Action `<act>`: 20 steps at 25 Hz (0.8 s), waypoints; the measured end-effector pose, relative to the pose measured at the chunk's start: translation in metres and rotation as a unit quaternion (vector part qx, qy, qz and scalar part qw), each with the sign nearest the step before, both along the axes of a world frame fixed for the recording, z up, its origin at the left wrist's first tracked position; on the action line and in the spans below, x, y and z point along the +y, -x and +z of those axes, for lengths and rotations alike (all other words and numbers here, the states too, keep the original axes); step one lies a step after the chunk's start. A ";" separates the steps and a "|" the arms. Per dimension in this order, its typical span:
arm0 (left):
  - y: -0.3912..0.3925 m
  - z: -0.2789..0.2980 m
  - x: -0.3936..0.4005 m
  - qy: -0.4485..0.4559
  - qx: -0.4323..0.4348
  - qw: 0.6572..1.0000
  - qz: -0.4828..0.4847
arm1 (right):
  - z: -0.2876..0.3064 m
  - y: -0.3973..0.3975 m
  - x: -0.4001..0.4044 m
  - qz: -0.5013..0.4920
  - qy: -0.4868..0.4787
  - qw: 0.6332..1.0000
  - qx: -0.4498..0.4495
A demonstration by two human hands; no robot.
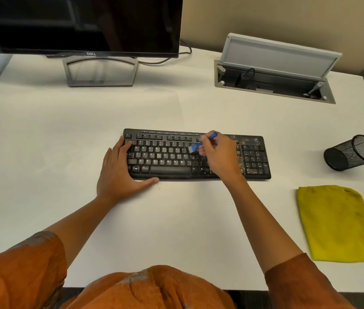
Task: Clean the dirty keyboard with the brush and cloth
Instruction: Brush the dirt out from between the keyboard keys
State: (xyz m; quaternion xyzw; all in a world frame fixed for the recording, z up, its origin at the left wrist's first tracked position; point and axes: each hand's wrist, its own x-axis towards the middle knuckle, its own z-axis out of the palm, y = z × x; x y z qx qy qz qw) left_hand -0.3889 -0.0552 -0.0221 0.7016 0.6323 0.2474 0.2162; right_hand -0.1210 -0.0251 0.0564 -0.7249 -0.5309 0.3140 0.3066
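1. Both hands are on the keyboard [196, 153]: my left hand [120, 172] lies spread flat over its left end, thumb along the near edge.
2. My right hand [218, 155] pinches the blue brush [201, 143], bristles down on the keys right of the middle.
3. Brown grime shows on the keyboard's right part.
4. The yellow cloth [337, 224] lies flat near the bench's [65, 134] right edge, apart from the keyboard.
5. A black mesh cup [353, 152] lies tipped on its side, right of the keyboard.
6. Far left stands a monitor [82, 25]; bare bench surface lies between it and the keyboard.
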 end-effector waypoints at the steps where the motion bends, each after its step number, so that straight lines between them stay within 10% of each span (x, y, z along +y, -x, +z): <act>1: 0.000 0.000 0.000 0.000 0.000 1.000 0.000 | -0.001 -0.002 0.001 0.002 0.012 0.999 -0.030; 20: 0.001 -0.002 0.001 0.004 0.003 1.000 0.005 | -0.003 -0.012 -0.004 0.031 0.009 0.987 -0.160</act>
